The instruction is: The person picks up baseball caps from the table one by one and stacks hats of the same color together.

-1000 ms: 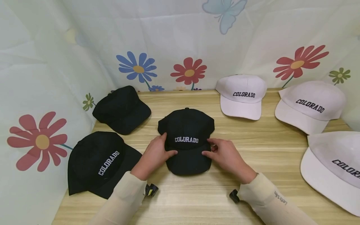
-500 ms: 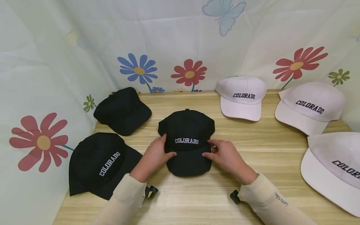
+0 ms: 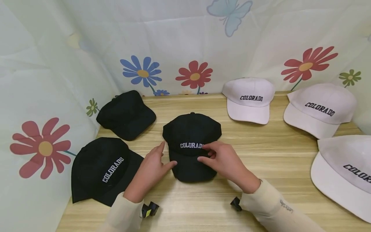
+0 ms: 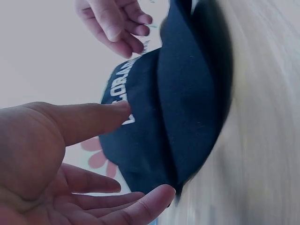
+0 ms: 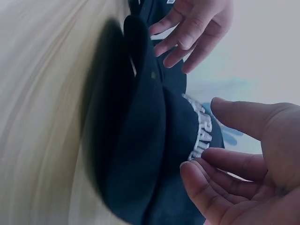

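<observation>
Both forearms reach in over the desk (image 3: pixel 185 209) from its near side. The left hand (image 3: pixel 153 166) holds nothing, thumb and fingers spread wide just beside the middle black cap (image 3: pixel 188 158); the right hand (image 3: pixel 226 159), its gap narrower, is also without a grip, over the lettering and brim. Contact cannot be told for either. That cap sits mid-desk, brim toward the person. Strips of desk separate it from two black caps (image 3: pixel 97 164) along the left edge, three white caps (image 3: pixel 321 109) toward the right and far-right corner, and the back edge.
</observation>
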The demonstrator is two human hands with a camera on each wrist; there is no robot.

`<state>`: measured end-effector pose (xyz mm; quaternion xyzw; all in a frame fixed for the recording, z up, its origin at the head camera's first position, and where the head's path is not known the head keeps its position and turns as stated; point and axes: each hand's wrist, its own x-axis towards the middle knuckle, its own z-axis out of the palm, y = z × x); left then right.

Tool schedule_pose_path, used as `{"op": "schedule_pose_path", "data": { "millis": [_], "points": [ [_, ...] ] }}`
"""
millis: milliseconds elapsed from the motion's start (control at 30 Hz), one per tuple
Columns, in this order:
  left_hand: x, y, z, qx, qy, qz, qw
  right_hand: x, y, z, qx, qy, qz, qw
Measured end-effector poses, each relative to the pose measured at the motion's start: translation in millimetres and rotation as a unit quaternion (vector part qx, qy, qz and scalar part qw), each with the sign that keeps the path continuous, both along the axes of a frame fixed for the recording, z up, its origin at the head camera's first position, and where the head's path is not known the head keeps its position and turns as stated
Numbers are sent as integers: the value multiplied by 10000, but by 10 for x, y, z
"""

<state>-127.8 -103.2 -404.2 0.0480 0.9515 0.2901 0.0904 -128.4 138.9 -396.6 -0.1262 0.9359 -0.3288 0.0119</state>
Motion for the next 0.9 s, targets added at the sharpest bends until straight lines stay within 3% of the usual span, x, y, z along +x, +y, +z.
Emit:
{"op": "schedule_pose_path", "data": {
  "millis": [333,533,900],
  "points": [
    [190,-121,151,-5,136,298,9995,26,-277,99,-421,37,524,9977],
    [313,-207,157,-4,284,495,9984,25,-505,100,-574,80,1007,9932],
    [530,-510,219,3,-201,1046,9943,-3,-894,50,-750,197,1565,9846]
  ]
}}
